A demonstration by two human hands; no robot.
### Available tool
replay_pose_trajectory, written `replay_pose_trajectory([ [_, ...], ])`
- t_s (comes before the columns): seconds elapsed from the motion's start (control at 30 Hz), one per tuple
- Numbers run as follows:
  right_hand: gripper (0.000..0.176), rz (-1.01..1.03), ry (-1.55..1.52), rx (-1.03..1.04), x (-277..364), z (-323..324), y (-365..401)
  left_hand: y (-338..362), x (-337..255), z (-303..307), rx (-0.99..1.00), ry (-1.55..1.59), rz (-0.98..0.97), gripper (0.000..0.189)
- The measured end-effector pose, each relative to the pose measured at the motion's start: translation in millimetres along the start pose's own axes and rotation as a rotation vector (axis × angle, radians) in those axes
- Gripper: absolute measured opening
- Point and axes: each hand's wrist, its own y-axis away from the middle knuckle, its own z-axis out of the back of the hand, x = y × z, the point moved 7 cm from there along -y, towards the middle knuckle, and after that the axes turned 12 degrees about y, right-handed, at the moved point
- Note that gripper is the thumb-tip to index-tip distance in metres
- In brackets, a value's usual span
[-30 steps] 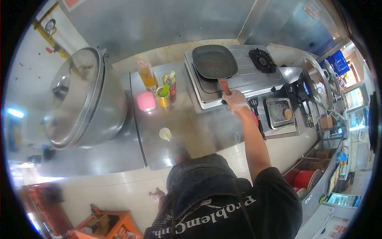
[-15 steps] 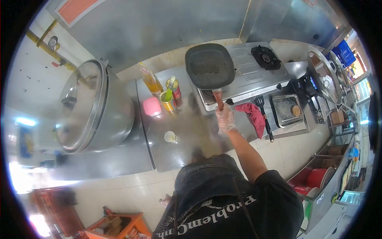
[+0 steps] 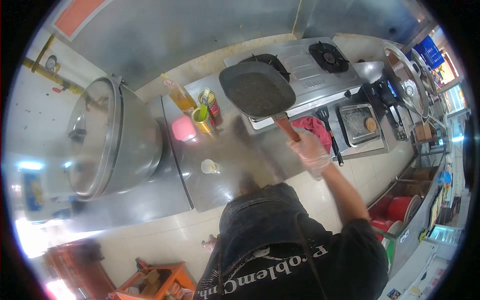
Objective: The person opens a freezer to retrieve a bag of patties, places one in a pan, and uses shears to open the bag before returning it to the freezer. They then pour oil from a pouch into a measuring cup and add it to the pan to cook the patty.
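Note:
My right hand (image 3: 309, 152), in a clear plastic glove, is closed around the brown handle (image 3: 286, 128) of a dark square frying pan (image 3: 257, 90). The pan is tilted, held above the front left of the steel gas stove (image 3: 310, 75), partly covering the left burner (image 3: 270, 64). Its inner surface looks dark, with faint marks. Low beside my torso, a small pinkish shape (image 3: 210, 243) appears to be part of my left hand; its fingers are too small to make out. Close to my right hand lie a red cloth (image 3: 314, 131) and a black slotted spatula (image 3: 331, 140).
Left on the steel counter (image 3: 240, 155) stand an oil bottle (image 3: 180, 96), cans (image 3: 202, 120) with a green-handled utensil, a pink container (image 3: 183, 129) and a small white cup (image 3: 209, 166). A large lidded pot (image 3: 135, 145) stands farther left. A metal tray (image 3: 357, 125) holds a round brown piece.
My right hand has drawn the pan off the left burner toward me, tilting it and uncovering part of the burner. The handle now angles more to the right.

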Motion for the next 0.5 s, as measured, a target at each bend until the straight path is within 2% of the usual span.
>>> replay_pose_trajectory([
  [0.03, 0.035, -0.014, 0.002, -0.005, -8.6, 18.7, 3.3, -4.1, 2.0, -0.3, 0.006, -0.007, -0.012, 0.041],
  [0.1, 0.030, 0.117, 0.253, 0.103, -11.9, 45.7, 5.6, -13.4, -2.8, -0.2, 0.004, -0.031, -0.099, 0.046],
  [0.13, 0.030, 0.105, 0.258, 0.099, -3.5, 67.4, 8.8, -18.0, -2.0, 1.6, 0.000, -0.007, -0.087, 0.048],
  [0.2, 0.027, -0.205, 0.130, 0.413, -2.4, 94.9, 23.9, -28.6, 5.2, 0.1, -0.002, 0.111, 0.026, 0.051],
  [0.23, 0.027, -0.213, 0.135, 0.405, 1.9, 109.2, 25.5, -34.2, 10.3, -2.7, -0.007, 0.190, 0.107, 0.053],
  [0.3, 0.027, -0.389, -0.052, 0.550, 2.3, 119.8, 37.1, -45.2, 20.8, -5.6, -0.048, 0.370, 0.277, 0.057],
  [0.4, 0.029, -0.413, -0.088, 0.565, 8.2, 127.0, 42.7, -50.1, 27.8, -9.3, -0.101, 0.538, 0.465, 0.064],
  [0.5, 0.029, -0.414, -0.075, 0.573, 8.7, 129.2, 47.2, -24.7, 7.5, 17.6, -0.156, 0.508, 0.464, 0.066],
])
